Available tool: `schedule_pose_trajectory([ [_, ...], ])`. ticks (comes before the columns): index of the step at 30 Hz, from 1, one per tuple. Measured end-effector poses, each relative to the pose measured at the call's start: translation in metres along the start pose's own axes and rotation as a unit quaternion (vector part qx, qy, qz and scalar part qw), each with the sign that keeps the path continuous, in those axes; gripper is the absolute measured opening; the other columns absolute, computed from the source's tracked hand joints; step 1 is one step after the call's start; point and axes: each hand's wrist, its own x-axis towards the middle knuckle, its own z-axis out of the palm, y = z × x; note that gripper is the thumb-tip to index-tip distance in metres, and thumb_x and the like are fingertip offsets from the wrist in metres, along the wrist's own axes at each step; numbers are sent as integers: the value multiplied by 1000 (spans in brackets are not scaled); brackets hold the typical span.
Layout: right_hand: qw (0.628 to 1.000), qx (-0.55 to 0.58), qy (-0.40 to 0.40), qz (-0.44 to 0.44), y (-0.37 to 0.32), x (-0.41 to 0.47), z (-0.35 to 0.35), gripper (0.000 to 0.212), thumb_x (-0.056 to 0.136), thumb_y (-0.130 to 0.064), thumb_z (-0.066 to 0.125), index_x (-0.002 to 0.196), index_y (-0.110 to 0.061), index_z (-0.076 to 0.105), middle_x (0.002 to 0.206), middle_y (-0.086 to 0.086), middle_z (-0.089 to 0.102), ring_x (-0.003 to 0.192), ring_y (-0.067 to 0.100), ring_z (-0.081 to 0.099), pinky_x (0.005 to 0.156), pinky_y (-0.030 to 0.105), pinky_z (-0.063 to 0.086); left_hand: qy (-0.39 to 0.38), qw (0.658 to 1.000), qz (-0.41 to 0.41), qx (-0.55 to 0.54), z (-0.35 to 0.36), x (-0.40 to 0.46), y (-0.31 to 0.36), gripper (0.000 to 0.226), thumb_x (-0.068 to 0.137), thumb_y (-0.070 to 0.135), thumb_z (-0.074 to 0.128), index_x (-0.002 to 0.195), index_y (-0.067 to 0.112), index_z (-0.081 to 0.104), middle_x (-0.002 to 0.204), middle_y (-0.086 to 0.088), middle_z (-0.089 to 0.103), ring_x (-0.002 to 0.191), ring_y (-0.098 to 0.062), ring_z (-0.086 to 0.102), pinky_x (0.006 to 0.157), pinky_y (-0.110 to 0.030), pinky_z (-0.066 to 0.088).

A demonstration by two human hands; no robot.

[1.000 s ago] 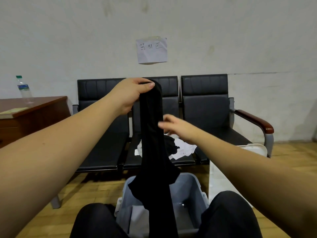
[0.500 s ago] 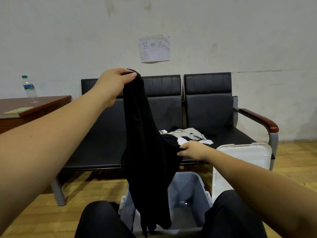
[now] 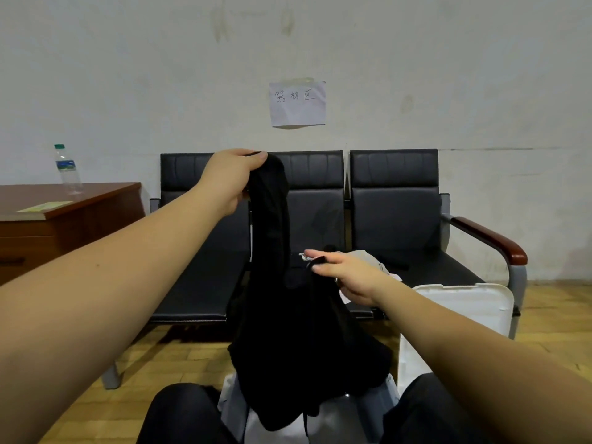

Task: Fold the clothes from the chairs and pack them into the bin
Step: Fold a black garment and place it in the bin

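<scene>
A black garment (image 3: 288, 322) hangs in front of me. My left hand (image 3: 232, 181) grips its top edge, raised to the level of the chair backs. My right hand (image 3: 344, 275) pinches a fold of the cloth lower down on its right side. The garment's bottom droops over the grey bin (image 3: 368, 418), which sits on the floor between my knees and is mostly hidden. Light grey and white clothes (image 3: 381, 267) lie on the middle seat of the black chairs (image 3: 394, 200), partly behind my right hand.
The bin's white lid (image 3: 464, 302) leans upright to the right of the bin. A brown desk (image 3: 64, 216) with a water bottle (image 3: 68, 169) stands at the left. A paper sign (image 3: 297, 104) hangs on the wall. The floor is wood.
My left hand moved right and lower in view, still holding the garment's top. My right hand rose with its fold, bunching the cloth so more of it covers the bin.
</scene>
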Motion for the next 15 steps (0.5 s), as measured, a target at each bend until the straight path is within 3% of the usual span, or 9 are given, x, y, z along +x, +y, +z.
schedule_pose_trajectory([
  [2,997,-67,-37,2,2,1,11,31,96,-2,58,126,1,62,132,-17,55,102,-11,60,81,9,49,-4,997,-37,-72,9,2,-3,10,96,15,64,103,13,71,101,-3,74,95,-20,70,61,-29,56],
  [4,993,-102,-65,1,8,1,21,27,95,-1,59,119,11,63,120,-12,63,98,-5,65,83,11,49,-5,986,-70,-151,17,4,-6,21,97,13,64,116,7,68,109,-7,73,100,-20,70,69,-31,60],
  [8,994,-75,-82,-7,7,-4,34,16,97,-2,54,108,0,65,90,1,70,80,5,68,73,18,51,-10,973,-83,-214,27,6,-16,32,100,9,57,131,1,57,120,-14,68,104,-24,69,71,-33,60],
  [12,992,81,-73,-64,-16,-6,32,16,96,-4,51,103,-7,66,94,7,74,87,17,71,85,30,57,-102,984,-93,-110,23,-7,-37,58,102,25,56,152,21,27,131,-13,58,102,-28,69,83,-43,59],
  [13,988,111,-69,-83,-23,-6,30,18,94,-7,53,106,-8,66,99,9,73,91,19,70,90,34,55,-107,988,-101,-43,20,-15,-45,58,102,33,55,152,22,27,130,-11,58,101,-27,68,87,-44,56],
  [15,981,145,-58,-113,-38,-6,26,19,92,-13,56,108,-10,67,104,10,72,97,22,69,93,37,54,-113,983,-131,64,14,-28,-69,42,102,45,50,134,17,49,110,-7,64,85,-23,65,83,-42,52],
])
